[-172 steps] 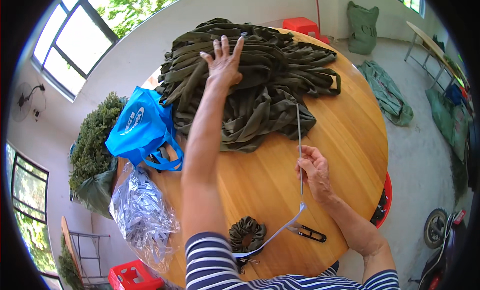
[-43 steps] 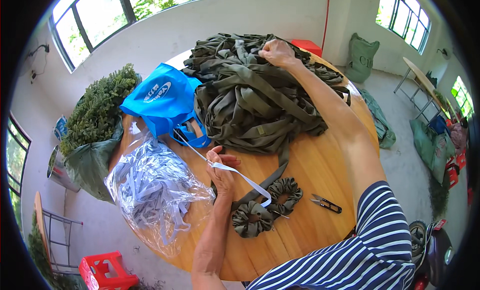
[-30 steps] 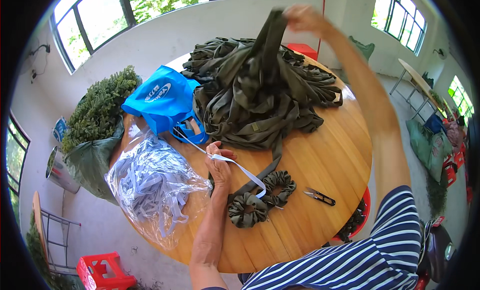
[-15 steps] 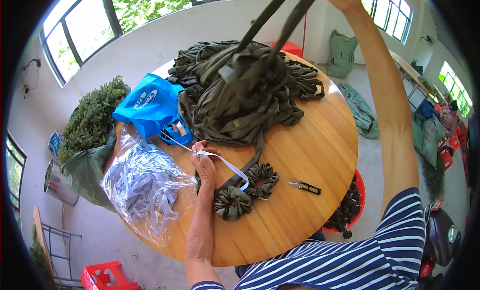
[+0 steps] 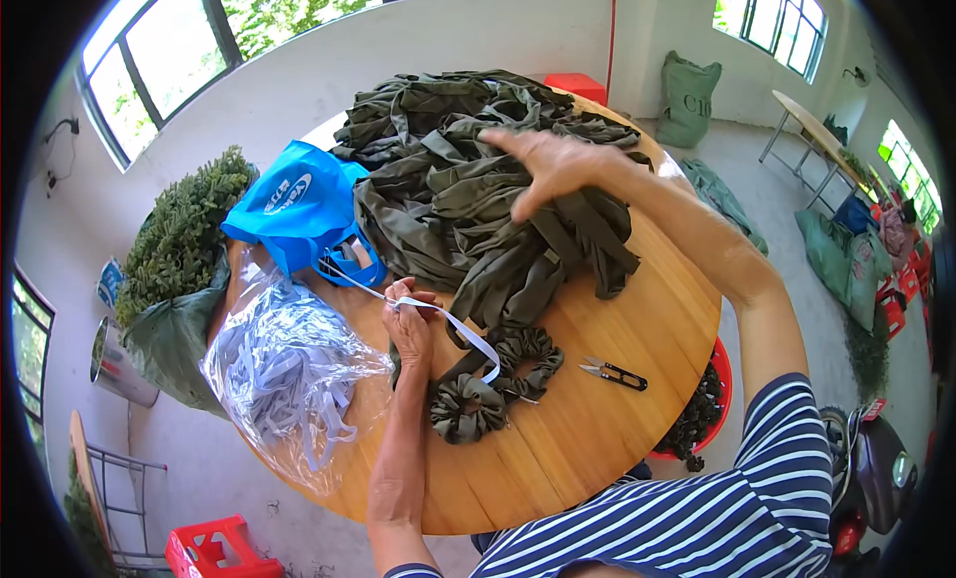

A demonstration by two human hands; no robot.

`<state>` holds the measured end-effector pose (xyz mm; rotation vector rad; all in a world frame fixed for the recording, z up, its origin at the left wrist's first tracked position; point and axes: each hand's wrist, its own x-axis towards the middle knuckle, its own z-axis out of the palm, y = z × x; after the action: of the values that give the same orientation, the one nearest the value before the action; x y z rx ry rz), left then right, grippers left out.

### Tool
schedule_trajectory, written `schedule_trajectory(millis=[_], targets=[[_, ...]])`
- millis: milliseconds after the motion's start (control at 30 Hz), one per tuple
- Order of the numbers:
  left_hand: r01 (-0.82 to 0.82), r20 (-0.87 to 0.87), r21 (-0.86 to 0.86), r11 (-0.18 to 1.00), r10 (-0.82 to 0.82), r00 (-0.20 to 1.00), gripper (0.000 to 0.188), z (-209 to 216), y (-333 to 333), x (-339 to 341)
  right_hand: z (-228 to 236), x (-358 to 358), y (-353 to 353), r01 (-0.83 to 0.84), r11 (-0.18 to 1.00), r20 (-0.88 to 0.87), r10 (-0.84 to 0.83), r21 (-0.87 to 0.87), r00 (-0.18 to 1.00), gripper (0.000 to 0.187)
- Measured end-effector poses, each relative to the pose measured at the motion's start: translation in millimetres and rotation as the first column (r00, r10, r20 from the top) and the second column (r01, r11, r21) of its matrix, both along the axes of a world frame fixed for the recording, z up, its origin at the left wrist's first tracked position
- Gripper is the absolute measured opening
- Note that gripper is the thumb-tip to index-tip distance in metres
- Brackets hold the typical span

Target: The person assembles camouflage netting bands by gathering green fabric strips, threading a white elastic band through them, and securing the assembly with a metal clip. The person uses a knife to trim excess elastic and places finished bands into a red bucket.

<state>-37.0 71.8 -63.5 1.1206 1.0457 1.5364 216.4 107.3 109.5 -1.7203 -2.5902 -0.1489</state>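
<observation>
My left hand rests near the middle of the round table, fingers closed on a white elastic band. A thin rod runs from those fingers toward the blue bag. Over a big heap of dark green fabric strips, my right hand is spread open and slightly blurred, holding nothing. The elastic's loose end lies by two gathered dark green scrunchies, a nearer one and a farther one. Black-handled thread snips lie to their right.
A clear plastic bag of white elastic bands lies at the table's left, below a blue carry bag. Beyond the left edge stands a sack of green artificial foliage. A red basin of dark pieces sits below the right edge.
My right hand has come down from the upper edge and let go of the dark green strips it held up. They now lie on the heap. My left hand stays in place.
</observation>
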Motion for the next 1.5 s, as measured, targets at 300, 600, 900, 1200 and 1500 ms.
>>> schedule_trajectory(millis=[300,600,900,1200,1500], targets=[[0.027,-0.048,0.034,0.999,-0.026,0.999,0.037,-7.1,2.8,8.3,14.6,12.4,118.3,0.243,0.890,0.195,-0.179,-0.385,0.964,0.052],[0.009,-0.052,0.030,1.000,-0.008,0.999,0.039,-4.1,0.2,12.7,112.5,32.5,212.6,-0.055,0.967,-0.862,0.195,0.249,-0.468,0.034],[0.006,-0.058,0.005,1.000,-0.006,0.998,0.036,-0.6,-0.7,11.4,-81.5,87.8,164.6,0.074,0.900,-0.831,-0.425,-0.429,0.359,0.035],[0.012,-0.074,0.010,1.000,-0.011,0.997,0.026,-4.5,2.3,13.6,-51.2,62.3,121.0,0.416,0.852,-0.637,-0.134,0.317,0.759,0.045],[0.023,-0.170,0.045,0.999,-0.015,0.985,0.014,-6.9,-3.7,8.9,-18.5,-83.8,160.4,0.559,0.826,-0.577,-0.424,0.069,0.698,0.046]])
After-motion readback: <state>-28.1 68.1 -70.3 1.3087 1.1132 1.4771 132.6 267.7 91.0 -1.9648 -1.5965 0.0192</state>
